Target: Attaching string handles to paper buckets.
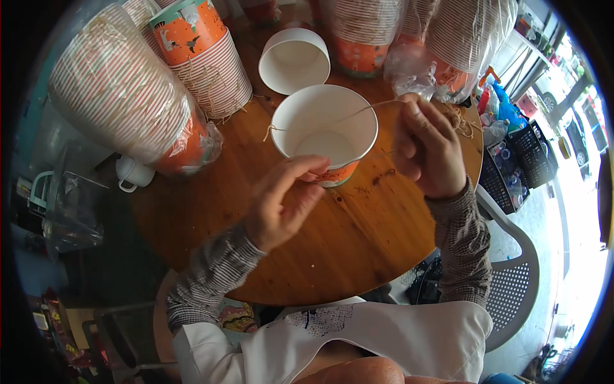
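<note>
A white-lined paper bucket (300,112) with an orange printed outside stands on the round wooden table in front of me. A thin piece of twine (366,109) passes across its mouth, and a small knotted end hangs at the left rim. My right hand (430,144) is raised to the right of the bucket, its thumb and forefinger closed on the twine and pulling it taut. My left hand (284,198) is at the bucket's near side, fingertips against the rim, thumb apart below them. Whether the left fingertips also touch twine is hidden.
Another white paper bucket (295,61) is just behind. Tall nested stacks of paper buckets (118,89) in clear plastic line the table's back and left. A white mug (133,173) sits at left, loose twine (462,120) at right. A grey chair (511,281) and black crate (502,179) flank the table.
</note>
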A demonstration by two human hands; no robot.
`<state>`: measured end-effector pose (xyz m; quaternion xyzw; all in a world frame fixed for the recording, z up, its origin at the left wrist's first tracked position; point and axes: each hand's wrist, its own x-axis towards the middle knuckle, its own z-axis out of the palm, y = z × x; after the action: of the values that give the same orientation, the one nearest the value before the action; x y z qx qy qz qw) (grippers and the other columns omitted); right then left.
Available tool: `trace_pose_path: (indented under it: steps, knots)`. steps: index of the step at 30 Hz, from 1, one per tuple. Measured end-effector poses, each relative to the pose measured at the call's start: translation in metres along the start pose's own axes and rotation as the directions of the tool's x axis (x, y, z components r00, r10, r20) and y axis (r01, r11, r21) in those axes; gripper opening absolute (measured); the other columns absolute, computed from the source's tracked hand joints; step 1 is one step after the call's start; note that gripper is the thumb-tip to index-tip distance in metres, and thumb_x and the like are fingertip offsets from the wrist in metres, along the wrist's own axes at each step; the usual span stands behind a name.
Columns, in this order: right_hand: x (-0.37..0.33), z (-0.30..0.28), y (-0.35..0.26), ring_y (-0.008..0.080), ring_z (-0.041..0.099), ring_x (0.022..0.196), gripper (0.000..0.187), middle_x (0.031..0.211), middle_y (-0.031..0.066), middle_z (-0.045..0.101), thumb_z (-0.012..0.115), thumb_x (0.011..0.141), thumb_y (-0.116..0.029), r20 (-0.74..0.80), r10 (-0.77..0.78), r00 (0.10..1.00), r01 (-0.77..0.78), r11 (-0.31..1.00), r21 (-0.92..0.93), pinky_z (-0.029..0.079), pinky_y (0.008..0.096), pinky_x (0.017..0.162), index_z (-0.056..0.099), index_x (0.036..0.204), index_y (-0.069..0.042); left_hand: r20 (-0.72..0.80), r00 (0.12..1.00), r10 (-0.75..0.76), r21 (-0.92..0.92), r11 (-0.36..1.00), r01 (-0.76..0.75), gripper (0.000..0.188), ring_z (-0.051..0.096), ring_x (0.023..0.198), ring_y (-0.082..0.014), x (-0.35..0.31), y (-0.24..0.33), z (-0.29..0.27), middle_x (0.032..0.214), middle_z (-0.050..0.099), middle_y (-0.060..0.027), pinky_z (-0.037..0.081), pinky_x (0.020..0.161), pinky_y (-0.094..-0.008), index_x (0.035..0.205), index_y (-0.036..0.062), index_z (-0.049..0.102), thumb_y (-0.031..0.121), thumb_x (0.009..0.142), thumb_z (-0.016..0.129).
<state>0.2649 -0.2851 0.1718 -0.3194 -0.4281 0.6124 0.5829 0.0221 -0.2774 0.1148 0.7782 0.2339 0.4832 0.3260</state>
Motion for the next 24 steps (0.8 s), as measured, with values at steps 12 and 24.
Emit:
trace_pose_path:
  steps: [12,24]
  knots:
    - [-0.03,0.002,0.047,0.012,0.044,0.041,0.019,0.064,0.0026,0.048,0.045,0.103,-0.026,0.03,0.186,0.982,-0.188,0.953,0.237,0.037,0.0224,0.038,0.049,0.101,-0.007,0.454,0.824,-0.338,-0.636,0.526,0.565,0.025,0.063,0.086,-0.0147,-0.033,-0.017,0.01,0.086,0.06,-0.0063,0.051,0.08,-0.0286,0.11,-0.0044,0.059,0.017,0.1,0.053]
    - [-0.045,-0.005,0.081,0.013,0.044,0.043,0.018,0.067,0.0046,0.05,0.044,0.103,-0.025,-0.007,0.236,0.972,-0.218,0.908,0.358,0.037,0.0228,0.041,0.049,0.105,-0.008,0.638,0.608,-0.473,-0.525,0.31,0.793,0.025,0.062,0.08,-0.0142,-0.061,-0.03,0.028,0.092,0.063,-0.0082,0.05,0.08,-0.0284,0.108,-0.0032,0.06,0.019,0.1,0.052]
